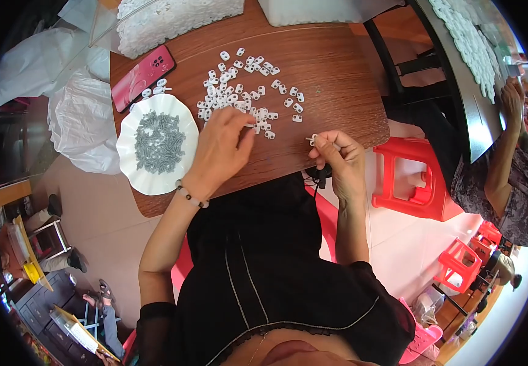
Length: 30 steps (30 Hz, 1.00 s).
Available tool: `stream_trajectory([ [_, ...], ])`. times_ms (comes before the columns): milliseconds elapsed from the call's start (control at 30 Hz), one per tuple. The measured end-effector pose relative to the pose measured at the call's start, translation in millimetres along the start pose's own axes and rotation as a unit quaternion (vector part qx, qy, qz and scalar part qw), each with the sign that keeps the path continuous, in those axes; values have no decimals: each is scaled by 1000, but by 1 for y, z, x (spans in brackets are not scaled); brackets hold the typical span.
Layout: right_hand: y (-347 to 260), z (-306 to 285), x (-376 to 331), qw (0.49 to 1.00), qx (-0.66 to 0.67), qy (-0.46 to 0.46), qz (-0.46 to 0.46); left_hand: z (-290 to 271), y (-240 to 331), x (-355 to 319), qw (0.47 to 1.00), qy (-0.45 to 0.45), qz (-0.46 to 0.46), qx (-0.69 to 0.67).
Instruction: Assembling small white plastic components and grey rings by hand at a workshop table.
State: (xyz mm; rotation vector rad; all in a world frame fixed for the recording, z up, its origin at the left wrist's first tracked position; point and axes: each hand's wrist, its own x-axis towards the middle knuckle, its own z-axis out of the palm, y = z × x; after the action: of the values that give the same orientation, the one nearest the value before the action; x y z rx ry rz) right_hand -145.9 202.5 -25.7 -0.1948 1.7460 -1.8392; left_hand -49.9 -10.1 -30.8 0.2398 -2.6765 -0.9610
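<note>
Left hand (220,146) reaching with fingers drawn together over scattered white plastic pieces (246,91) on wooden table (337,67), right hand (340,160) pinching one piece at table edge; risk of dropping it off the edge.

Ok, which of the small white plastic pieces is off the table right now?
The one pinched in the right hand, the white piece at its fingertips. The rest lie scattered on the wooden table.
</note>
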Motion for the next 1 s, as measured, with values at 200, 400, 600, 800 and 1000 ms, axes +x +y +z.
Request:
stream_trajectory([
  [200,1,2,4,1000,3,-9,5,-31,-18,-3,989,50,-30,133],
  [400,3,5,5,1000,-8,-26,-1,-19,-22,5,983,12,-60,173],
  [600,1,6,3,1000,-11,-25,0,-11,-12,14,989,36,-64,127],
  [800,1,8,2,999,-9,-34,-7,-8,-10,18,991,49,-8,125],
  [1000,0,12,0,999,-4,-46,-4,-2,-18,17,991,61,-14,114],
])
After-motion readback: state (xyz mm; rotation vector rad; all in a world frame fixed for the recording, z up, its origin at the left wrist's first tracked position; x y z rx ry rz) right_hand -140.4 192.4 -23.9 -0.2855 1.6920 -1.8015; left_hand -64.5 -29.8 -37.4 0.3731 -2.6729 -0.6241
